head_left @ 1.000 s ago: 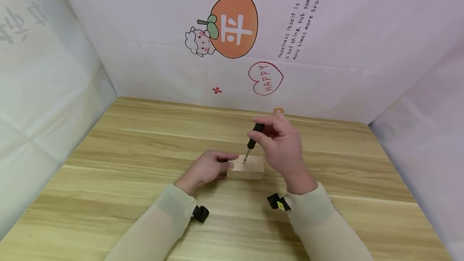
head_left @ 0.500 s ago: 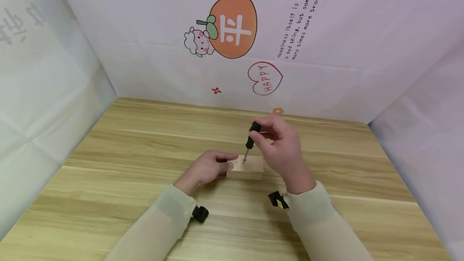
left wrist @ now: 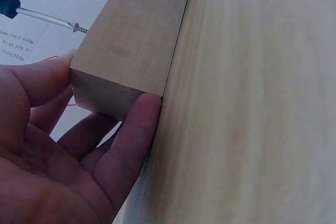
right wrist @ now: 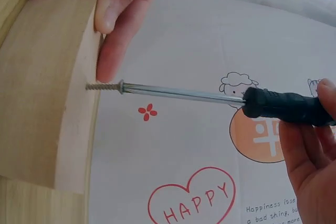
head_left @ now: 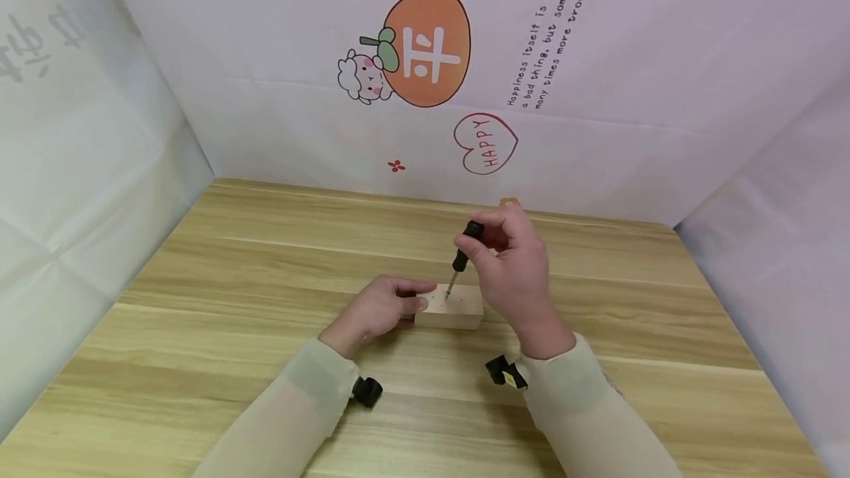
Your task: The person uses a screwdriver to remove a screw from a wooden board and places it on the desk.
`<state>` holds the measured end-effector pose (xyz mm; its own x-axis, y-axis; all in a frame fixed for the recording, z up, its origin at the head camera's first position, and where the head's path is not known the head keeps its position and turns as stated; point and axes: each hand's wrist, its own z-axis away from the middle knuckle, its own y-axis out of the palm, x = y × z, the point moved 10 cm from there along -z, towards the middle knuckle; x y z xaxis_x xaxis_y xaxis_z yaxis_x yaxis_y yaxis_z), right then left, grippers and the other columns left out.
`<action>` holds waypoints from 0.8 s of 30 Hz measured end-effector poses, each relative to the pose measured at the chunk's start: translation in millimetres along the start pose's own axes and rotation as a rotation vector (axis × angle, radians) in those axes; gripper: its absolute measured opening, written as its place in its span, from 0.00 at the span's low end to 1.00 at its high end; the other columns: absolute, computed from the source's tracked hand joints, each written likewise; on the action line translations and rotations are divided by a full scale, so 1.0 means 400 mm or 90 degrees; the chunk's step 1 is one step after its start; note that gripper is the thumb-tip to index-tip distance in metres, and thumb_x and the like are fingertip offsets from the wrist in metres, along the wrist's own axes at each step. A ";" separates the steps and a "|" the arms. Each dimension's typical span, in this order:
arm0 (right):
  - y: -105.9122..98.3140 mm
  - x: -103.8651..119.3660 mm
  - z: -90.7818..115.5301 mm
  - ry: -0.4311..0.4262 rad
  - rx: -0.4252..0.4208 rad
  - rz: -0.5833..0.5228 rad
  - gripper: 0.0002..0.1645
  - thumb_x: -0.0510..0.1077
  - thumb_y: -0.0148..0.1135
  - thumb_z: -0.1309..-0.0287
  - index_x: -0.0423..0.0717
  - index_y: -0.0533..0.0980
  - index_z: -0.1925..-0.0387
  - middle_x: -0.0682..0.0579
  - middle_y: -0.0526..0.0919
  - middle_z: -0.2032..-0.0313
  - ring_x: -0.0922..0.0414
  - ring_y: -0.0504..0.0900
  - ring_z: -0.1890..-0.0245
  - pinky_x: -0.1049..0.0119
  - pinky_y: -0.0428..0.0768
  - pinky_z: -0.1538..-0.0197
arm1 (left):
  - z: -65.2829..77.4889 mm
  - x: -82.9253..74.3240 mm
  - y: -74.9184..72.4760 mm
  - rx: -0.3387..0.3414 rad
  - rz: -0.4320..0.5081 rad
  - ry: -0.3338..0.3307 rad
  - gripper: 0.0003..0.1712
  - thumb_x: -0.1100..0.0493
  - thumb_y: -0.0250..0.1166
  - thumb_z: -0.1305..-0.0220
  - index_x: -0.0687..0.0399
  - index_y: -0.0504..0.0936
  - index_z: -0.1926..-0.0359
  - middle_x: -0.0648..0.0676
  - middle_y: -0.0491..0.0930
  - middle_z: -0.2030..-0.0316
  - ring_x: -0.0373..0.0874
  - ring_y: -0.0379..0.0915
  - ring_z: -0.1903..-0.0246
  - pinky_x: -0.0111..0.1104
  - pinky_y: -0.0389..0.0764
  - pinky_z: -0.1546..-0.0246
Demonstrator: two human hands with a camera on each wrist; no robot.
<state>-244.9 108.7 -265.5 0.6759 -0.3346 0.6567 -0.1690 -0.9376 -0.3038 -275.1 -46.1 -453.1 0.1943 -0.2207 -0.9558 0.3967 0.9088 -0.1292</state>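
Observation:
A pale wooden block (head_left: 448, 320) lies on the table, with several small dark marks on its top. My left hand (head_left: 380, 308) holds its left end, thumb on the top face and fingers about the end and far side. In my right hand (head_left: 521, 271), thumb and fingers pinch the black handle of a screwdriver (head_left: 460, 262), which leans a little to the right. The tool's tip meets the head of a screw (right wrist: 105, 86), whose point is in the block's top face. Most of the thread shows above the wood in the right wrist view.
The wood-grain table (head_left: 265, 264) reaches back to a printed white cloth (head_left: 299, 131) with an orange fruit, a heart and lettering. Cloth also hangs at the left and right sides. Small black devices (head_left: 367, 392) sit at both wrists.
The screwdriver's handle tilts slightly left, then back right, as my right hand and fingers shift round it. My left hand and the wooden block stay in place.

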 end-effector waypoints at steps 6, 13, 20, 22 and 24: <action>0.013 0.006 -0.005 0.015 0.058 -0.042 0.17 0.28 0.71 0.46 0.37 0.80 0.54 0.47 0.83 0.61 0.53 0.85 0.64 0.66 0.84 0.60 | -0.003 0.002 -0.002 -0.002 -0.004 0.001 0.17 0.60 0.65 0.31 0.45 0.86 0.43 0.51 0.77 0.42 0.47 0.75 0.50 0.39 0.83 0.57; 0.020 -0.006 -0.003 0.038 0.078 -0.086 0.16 0.28 0.70 0.44 0.36 0.79 0.53 0.45 0.83 0.59 0.51 0.84 0.60 0.63 0.84 0.58 | 0.001 0.001 -0.002 -0.003 -0.003 0.000 0.17 0.60 0.65 0.30 0.45 0.85 0.43 0.50 0.77 0.41 0.47 0.75 0.50 0.39 0.83 0.57; 0.022 0.002 0.000 0.016 0.035 0.010 0.21 0.34 0.76 0.49 0.39 0.78 0.54 0.48 0.75 0.60 0.54 0.81 0.61 0.66 0.84 0.62 | 0.003 -0.002 -0.002 0.000 -0.002 0.002 0.17 0.60 0.65 0.30 0.46 0.85 0.43 0.51 0.77 0.41 0.46 0.75 0.49 0.39 0.83 0.57; 0.021 0.000 0.000 0.021 0.024 0.003 0.19 0.34 0.76 0.49 0.39 0.79 0.55 0.48 0.76 0.62 0.54 0.82 0.64 0.67 0.84 0.64 | 0.003 -0.003 -0.002 0.001 -0.002 0.004 0.16 0.60 0.65 0.30 0.47 0.85 0.43 0.51 0.77 0.41 0.47 0.75 0.50 0.39 0.83 0.57; 0.018 -0.004 0.002 0.027 0.019 -0.012 0.17 0.33 0.75 0.48 0.40 0.80 0.56 0.49 0.77 0.62 0.53 0.82 0.66 0.68 0.83 0.66 | 0.003 -0.003 -0.002 0.003 -0.001 0.004 0.16 0.60 0.64 0.30 0.46 0.85 0.43 0.51 0.77 0.41 0.46 0.75 0.50 0.39 0.83 0.57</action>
<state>-246.8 102.3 -269.3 0.6473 -0.3206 0.6915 -0.1346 -0.9411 -0.3103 -274.3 -46.9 -451.6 0.1875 -0.2197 -0.9574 0.4006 0.9070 -0.1297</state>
